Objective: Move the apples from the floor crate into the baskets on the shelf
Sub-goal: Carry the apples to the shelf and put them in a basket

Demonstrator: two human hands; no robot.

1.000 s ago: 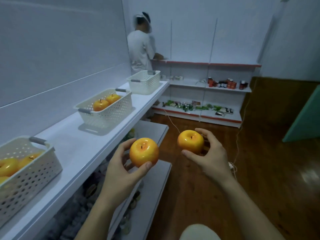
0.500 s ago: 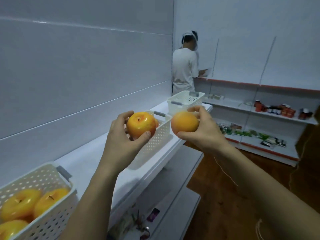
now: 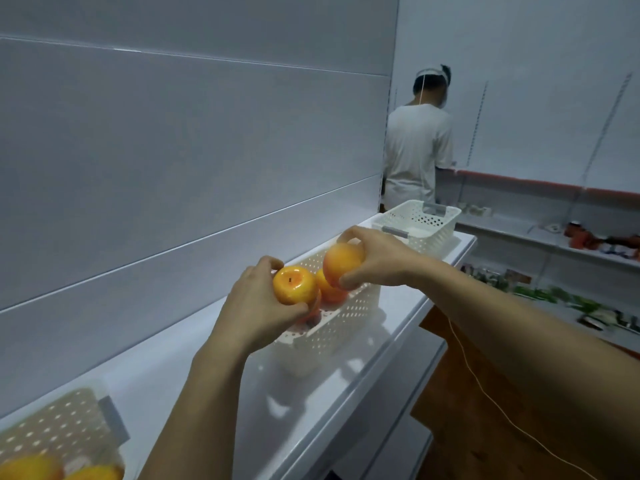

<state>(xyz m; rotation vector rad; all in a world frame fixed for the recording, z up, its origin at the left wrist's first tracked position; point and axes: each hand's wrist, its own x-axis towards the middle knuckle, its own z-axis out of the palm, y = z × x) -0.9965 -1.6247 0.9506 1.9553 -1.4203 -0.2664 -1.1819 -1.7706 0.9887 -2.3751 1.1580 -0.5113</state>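
One wide-angle camera sits on the person's head, facing forward and down along the shelf. It is close above the left hand and right hand, with the wall at its left and far shelves at right.

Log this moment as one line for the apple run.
left grip: holds left apple | right grip: holds right apple | place: both over middle basket | inside: another apple visible | step: release pending

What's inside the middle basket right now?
A loose apple shows inside the middle basket. The left hand with the stemmed apple and the right hand with the other apple cover the rest, so the count is unclear.
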